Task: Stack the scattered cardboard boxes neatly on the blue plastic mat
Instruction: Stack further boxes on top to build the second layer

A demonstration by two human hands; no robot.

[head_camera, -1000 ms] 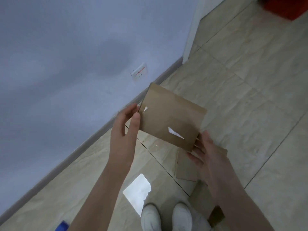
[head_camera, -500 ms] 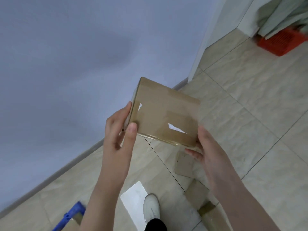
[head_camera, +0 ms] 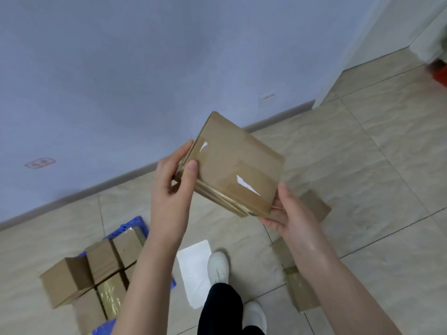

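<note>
Mid-frame, left hand (head_camera: 173,187) and right hand (head_camera: 291,213) gripping flat taped box (head_camera: 238,165) at opposite short ends, long side slanting. Blue mat (head_camera: 135,222) with stacked boxes (head_camera: 96,272) lying lower left, nearer left hand.

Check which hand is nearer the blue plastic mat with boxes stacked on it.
Left. The left hand is above and right of the blue plastic mat; the right hand is farther right.
</note>
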